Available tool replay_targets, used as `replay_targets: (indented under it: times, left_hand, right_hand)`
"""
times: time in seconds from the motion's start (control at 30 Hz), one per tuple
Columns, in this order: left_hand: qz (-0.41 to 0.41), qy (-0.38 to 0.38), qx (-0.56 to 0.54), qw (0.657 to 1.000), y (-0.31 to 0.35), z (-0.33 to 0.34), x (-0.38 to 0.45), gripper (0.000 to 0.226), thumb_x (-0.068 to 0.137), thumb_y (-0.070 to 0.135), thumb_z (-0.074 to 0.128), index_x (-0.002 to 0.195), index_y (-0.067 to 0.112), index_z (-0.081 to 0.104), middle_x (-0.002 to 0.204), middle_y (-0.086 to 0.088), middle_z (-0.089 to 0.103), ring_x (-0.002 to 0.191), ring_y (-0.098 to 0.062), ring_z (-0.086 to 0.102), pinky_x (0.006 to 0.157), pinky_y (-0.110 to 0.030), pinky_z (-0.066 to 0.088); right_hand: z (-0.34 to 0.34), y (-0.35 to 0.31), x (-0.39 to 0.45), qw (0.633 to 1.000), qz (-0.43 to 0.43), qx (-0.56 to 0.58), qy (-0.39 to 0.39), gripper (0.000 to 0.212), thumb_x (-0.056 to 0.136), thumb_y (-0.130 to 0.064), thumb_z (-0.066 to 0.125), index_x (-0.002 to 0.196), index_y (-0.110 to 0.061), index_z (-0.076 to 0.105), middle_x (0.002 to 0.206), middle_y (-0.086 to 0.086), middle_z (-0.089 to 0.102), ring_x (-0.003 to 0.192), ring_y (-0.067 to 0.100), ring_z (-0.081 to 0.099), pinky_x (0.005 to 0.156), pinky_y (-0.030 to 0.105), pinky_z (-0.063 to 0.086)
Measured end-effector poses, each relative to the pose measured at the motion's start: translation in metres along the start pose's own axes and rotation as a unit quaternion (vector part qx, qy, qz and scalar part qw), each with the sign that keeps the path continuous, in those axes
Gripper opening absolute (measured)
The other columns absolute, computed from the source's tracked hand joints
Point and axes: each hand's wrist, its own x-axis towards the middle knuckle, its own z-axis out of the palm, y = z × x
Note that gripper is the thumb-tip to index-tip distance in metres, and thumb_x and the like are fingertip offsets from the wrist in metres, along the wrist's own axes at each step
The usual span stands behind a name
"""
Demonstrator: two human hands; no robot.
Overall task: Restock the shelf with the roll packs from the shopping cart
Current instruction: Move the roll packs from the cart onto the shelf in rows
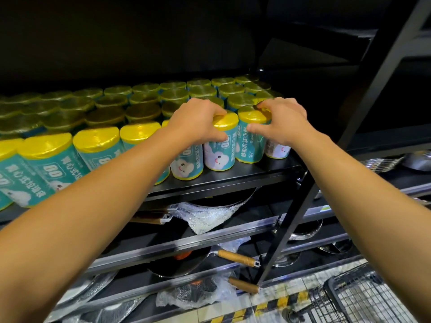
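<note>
Cart (363, 297) bottom right, looks empty from here. Left hand (198, 123) grips one front-row roll pack (220, 145), fingers (215, 110) curled over its yellow top; right hand (281, 122) grips the pack beside it (250, 136). Seat both upright, flush with the row, labels out. Packs: teal wrap, cartoon cloud. Shelf (233, 176) filled to the back.
</note>
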Motion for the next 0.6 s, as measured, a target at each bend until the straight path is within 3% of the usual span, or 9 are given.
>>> replay_targets:
  times: [0.1, 0.23, 0.33, 0.47, 0.6]
  left_hand:
    - [0.001, 0.003, -0.01, 1.0, -0.004, 0.002, 0.001, 0.073, 0.075, 0.048, 0.078, 0.142, 0.032, 0.053, 0.141, 0.001, 0.057, 0.126, -0.025, 0.054, 0.096, -0.041, 0.05]
    - [0.002, 0.002, -0.014, 1.0, -0.005, 0.005, 0.003, 0.073, 0.075, 0.047, 0.078, 0.142, 0.031, 0.053, 0.141, 0.001, 0.057, 0.125, -0.025, 0.054, 0.096, -0.042, 0.051]
    - [-0.002, 0.0, -0.013, 1.0, -0.005, 0.006, 0.004, 0.074, 0.075, 0.048, 0.078, 0.142, 0.032, 0.052, 0.14, 0.001, 0.058, 0.123, -0.026, 0.055, 0.095, -0.043, 0.052]
    - [0.006, -0.009, -0.005, 1.0, -0.006, 0.005, 0.005, 0.075, 0.075, 0.051, 0.076, 0.142, 0.031, 0.051, 0.139, 0.001, 0.057, 0.124, -0.026, 0.054, 0.096, -0.044, 0.051]
    - [0.05, 0.032, -0.012, 0.998, 0.004, 0.002, 0.011, 0.07, 0.077, 0.055, 0.071, 0.14, 0.03, 0.053, 0.139, 0.001, 0.058, 0.127, -0.025, 0.053, 0.099, -0.046, 0.049]
  right_hand:
    - [-0.001, 0.002, 0.002, 1.0, -0.014, 0.008, 0.003, 0.067, 0.084, -0.059, 0.069, 0.141, -0.029, 0.053, 0.141, 0.002, 0.054, 0.137, 0.032, 0.035, 0.111, 0.047, 0.032]
    - [-0.012, 0.017, 0.001, 0.996, -0.053, 0.03, -0.06, 0.054, 0.094, -0.035, 0.067, 0.144, -0.041, 0.049, 0.153, -0.007, 0.042, 0.142, 0.029, 0.024, 0.117, 0.045, 0.022]
    - [-0.017, 0.023, -0.002, 0.995, -0.065, 0.037, -0.068, 0.053, 0.097, -0.022, 0.063, 0.143, -0.045, 0.049, 0.151, -0.009, 0.04, 0.139, 0.029, 0.025, 0.117, 0.044, 0.023]
    - [-0.012, 0.019, -0.012, 0.997, -0.052, 0.058, -0.022, 0.054, 0.094, -0.021, 0.064, 0.143, -0.041, 0.05, 0.147, -0.006, 0.043, 0.138, 0.028, 0.028, 0.115, 0.044, 0.026]
    - [0.004, 0.021, -0.025, 0.99, -0.014, 0.113, 0.086, 0.063, 0.085, -0.023, 0.07, 0.144, -0.024, 0.05, 0.144, 0.003, 0.045, 0.136, 0.031, 0.035, 0.111, 0.036, 0.027]
